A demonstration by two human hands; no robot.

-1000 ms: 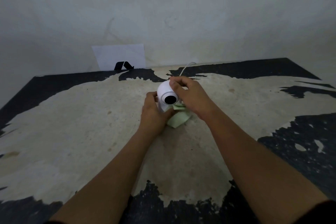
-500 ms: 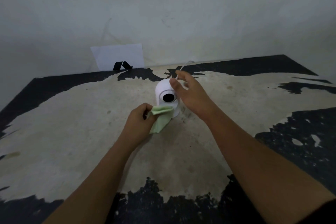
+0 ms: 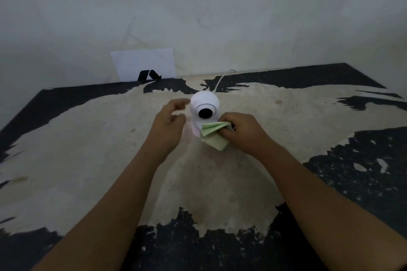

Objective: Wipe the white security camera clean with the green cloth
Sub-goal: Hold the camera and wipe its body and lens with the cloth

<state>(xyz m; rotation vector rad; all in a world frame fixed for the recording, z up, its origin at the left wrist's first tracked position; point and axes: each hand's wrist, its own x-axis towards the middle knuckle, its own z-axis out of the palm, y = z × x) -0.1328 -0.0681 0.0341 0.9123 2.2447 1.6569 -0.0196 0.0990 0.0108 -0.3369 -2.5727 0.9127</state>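
Presently: white security camera [image 3: 205, 112] upright near far edge of desk [image 3: 66, 160], lens toward viewer. Right hand [image 3: 244, 132] pinches folded green cloth [image 3: 213, 135] against camera base. Left hand [image 3: 170, 120] loosely curled, empty, just beside camera. Wiping apparently mid-course; dome and lens likely remain.

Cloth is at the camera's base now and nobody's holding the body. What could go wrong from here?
The left hand is open beside the security camera, not on it, so a push from the green cloth in the right hand could tip it. Its white cable trails back and could snag.
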